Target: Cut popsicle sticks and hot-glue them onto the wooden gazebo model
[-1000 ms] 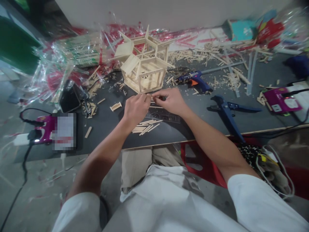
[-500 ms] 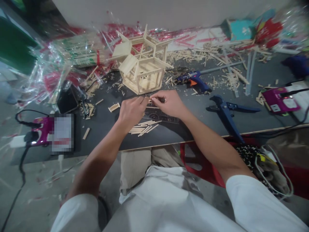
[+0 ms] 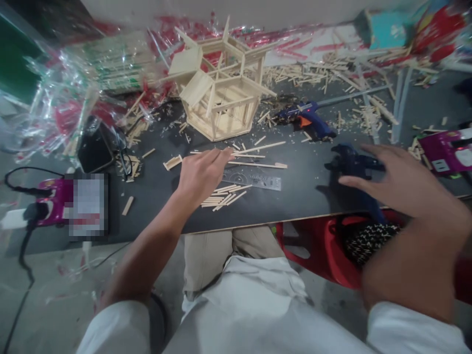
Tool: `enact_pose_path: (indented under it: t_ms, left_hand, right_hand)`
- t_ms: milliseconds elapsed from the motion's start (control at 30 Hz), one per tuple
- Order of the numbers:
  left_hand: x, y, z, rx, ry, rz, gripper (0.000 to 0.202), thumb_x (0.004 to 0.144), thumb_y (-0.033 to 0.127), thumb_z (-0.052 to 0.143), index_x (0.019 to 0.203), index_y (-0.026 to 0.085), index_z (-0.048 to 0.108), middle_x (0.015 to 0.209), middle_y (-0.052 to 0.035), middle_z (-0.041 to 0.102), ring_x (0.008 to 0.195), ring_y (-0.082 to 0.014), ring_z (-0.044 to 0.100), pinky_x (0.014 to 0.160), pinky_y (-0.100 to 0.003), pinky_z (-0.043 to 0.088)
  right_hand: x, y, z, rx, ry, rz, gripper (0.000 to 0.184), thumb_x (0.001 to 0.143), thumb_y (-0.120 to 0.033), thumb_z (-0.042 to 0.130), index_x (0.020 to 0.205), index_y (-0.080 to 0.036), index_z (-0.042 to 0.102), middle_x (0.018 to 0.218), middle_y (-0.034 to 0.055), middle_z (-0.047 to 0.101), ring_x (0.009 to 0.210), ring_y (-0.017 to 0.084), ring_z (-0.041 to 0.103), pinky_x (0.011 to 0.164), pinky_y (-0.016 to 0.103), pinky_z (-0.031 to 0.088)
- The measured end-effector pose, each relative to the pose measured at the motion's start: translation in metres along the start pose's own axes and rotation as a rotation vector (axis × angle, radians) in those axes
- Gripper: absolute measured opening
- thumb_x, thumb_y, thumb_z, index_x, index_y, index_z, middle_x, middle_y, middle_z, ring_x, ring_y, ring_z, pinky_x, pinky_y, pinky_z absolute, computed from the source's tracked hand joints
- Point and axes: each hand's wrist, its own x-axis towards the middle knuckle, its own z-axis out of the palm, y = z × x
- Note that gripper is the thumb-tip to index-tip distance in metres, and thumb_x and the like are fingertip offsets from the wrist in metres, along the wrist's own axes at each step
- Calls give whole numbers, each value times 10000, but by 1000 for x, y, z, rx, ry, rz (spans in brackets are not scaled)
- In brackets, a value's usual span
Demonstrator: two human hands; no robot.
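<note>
My left hand (image 3: 204,169) is closed, pinching a thin wooden stick (image 3: 263,147) that points out to the right. More long sticks lie on the dark table just beside these fingers. Below them are a clear plastic ruler (image 3: 271,182) and a small pile of short cut sticks (image 3: 221,197). My right hand (image 3: 400,179) hovers at the blue cutter (image 3: 350,160), thumb and fingers spread; it is slightly smeared by motion and whether it touches the tool is unclear. Beyond the left hand stands a many-sided wooden stick model (image 3: 217,115) with open panels on top.
A blue glue gun (image 3: 313,120) lies behind, among wood scraps. Purple power sockets (image 3: 448,152) sit at the right, with another one beside a phone (image 3: 88,204) at the left. Plastic-wrapped stick bundles (image 3: 121,64) fill the back left. A red chair (image 3: 317,246) stands below the table edge.
My right hand has left the left hand's side and moved right to the blue cutter, its fingers opening. My left hand stays nearly in place. The view has shifted slightly.
</note>
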Motion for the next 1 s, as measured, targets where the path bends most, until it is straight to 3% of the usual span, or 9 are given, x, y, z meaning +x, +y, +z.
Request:
enact_pose_path:
  t_ms: [67,167,400,600,733,867,1000]
  left_hand:
    - [0,3,-1,2,4,14,347,1102,334,420,1074,214,745,694,-18,669,629,-136,604,564,-291,285]
    - [1,8,-1,-6,20,29,328,1095,325,444,1052,207,747,710,-18,691,635,-134,626,564,-291,294]
    - [6,17,-3,-114,55,-71,378,1062,410,510,904,197,780,691,-27,689,663,-138,632,548,-289,275]
    - [10,20,-9,-326,27,-239,566,1057,422,485,565,164,594,520,11,439,519,-101,410,539,-292,260]
    - [10,20,-11,-440,24,-282,567,1044,447,518,553,169,568,514,26,371,516,-99,369,543,-293,268]
    - [10,20,-12,-502,68,-270,582,1033,486,558,542,173,544,529,18,393,515,-101,375,530,-303,255]
    - [10,19,-13,-486,16,-271,550,1037,503,541,597,177,585,572,6,438,540,-111,399,530,-303,275]
  right_hand:
    - [-15,32,8,-51,-76,85,1072,853,-871,410,1520,-34,479,1499,294,533,1453,410,475,1247,495,366]
    - [-29,53,13,-69,-148,150,1095,842,-837,428,1604,-55,352,1599,265,434,1526,387,393,1280,475,323]
    - [-33,52,16,-92,-170,197,1132,785,-832,473,1613,-73,337,1641,238,386,1545,385,363,1296,474,295]
    - [-35,55,21,-104,-138,181,1139,793,-857,454,1614,-75,338,1630,250,398,1530,409,378,1266,532,338]
    - [-33,50,18,-131,-144,172,1123,813,-829,412,1580,-9,371,1578,296,442,1504,426,409,1260,511,351]
    - [-32,48,17,-174,-144,128,1049,852,-767,391,1563,4,382,1542,312,473,1480,424,440,1254,507,354]
    - [-33,47,19,-203,-136,95,980,895,-701,384,1565,14,368,1536,322,475,1484,417,439,1257,492,345]
